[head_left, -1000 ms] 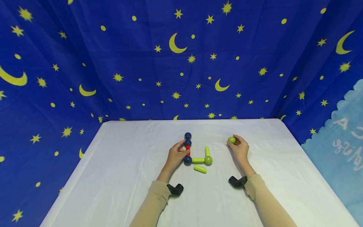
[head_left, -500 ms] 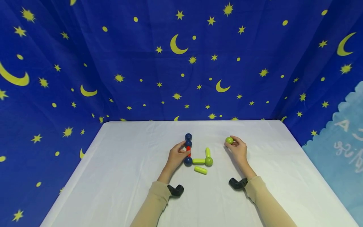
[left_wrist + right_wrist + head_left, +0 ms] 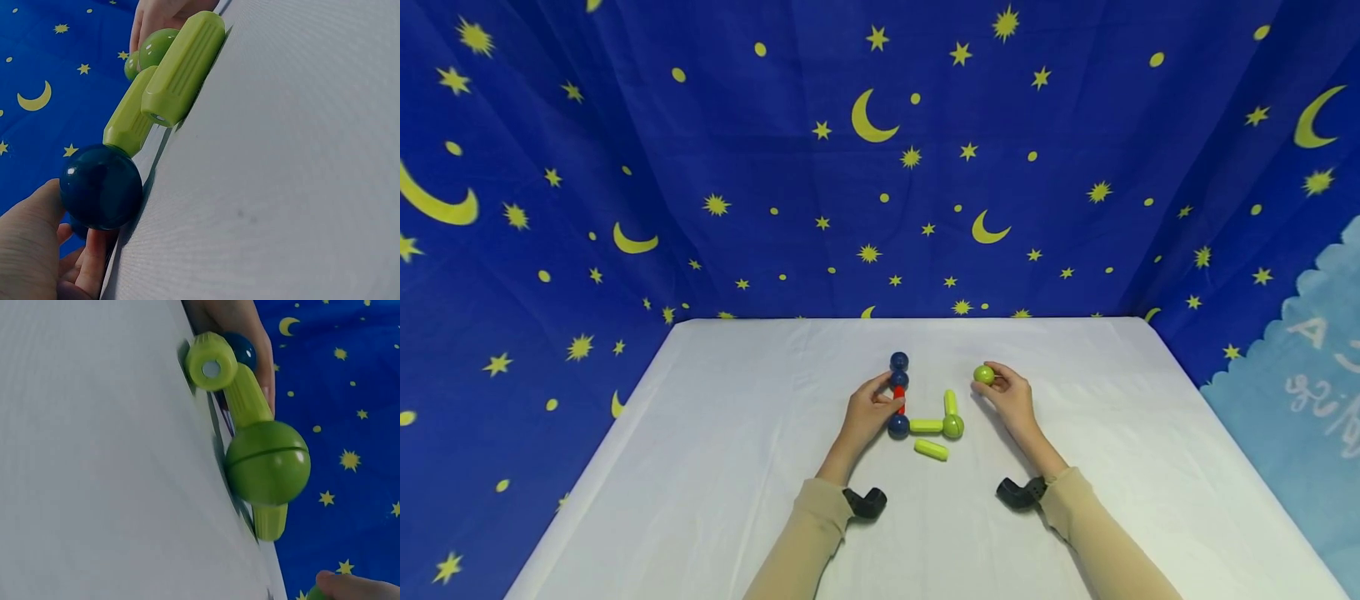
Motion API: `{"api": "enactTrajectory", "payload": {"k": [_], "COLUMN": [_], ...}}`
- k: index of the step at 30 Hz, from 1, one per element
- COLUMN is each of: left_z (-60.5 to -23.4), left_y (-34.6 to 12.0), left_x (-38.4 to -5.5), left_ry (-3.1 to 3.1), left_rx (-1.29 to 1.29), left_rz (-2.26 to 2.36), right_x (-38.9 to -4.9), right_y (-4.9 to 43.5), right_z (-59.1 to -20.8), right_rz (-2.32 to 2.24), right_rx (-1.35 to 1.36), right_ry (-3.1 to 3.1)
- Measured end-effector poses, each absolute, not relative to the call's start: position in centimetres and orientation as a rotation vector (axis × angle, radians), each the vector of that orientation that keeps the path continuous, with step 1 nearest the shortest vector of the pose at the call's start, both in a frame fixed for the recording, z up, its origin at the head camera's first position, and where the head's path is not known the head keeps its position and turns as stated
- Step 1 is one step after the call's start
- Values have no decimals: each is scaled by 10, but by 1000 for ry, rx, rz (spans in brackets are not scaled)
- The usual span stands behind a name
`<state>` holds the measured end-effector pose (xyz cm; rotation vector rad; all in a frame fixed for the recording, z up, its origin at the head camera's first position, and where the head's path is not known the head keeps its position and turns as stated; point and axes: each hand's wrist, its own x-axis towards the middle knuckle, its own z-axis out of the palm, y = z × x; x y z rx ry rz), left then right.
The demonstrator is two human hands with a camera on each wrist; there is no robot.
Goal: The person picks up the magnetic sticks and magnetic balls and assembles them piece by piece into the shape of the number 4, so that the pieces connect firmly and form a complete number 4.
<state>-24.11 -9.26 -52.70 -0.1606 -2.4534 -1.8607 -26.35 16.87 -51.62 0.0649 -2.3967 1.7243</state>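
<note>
My left hand point(image 3: 867, 414) pinches the red rod point(image 3: 899, 401) between thumb and fingers. That rod joins a blue ball point(image 3: 898, 427) at the near end to a second blue ball point(image 3: 899, 380), and another blue ball point(image 3: 898, 361) touches that one at the far end. From the near blue ball a lime rod point(image 3: 927, 426) runs right to a green ball point(image 3: 952, 427), where an upright-lying lime rod point(image 3: 951, 402) points away from me. Right of this structure, my right hand point(image 3: 1012, 402) holds a loose green ball point(image 3: 983, 375) in its fingertips, apart from the rest.
A separate lime rod point(image 3: 931, 450) lies just in front of the structure on the white-covered table point(image 3: 715, 467). A blue curtain point(image 3: 820, 175) with stars and moons stands behind and at the sides. Each wrist carries a black camera mount point(image 3: 867, 503).
My right hand has moved left with the green ball, closer to the joined pieces. My left hand stays on the red rod, and the structure keeps its place.
</note>
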Motion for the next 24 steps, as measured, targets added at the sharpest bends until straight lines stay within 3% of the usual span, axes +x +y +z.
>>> {"api": "enactTrajectory", "payload": {"k": [12, 24], "left_z": [-526, -524], "left_y": [-92, -93], "left_x": [-240, -240], "left_ry": [-2448, -2453], "left_rx": [-161, -156], "left_rz": [-1860, -1864], "right_x": [-266, -264], "right_y": [148, 142], "right_z": [-525, -521], "right_rz": [1781, 1744], "right_rx": [392, 447], "right_ry": [-2477, -2500]}}
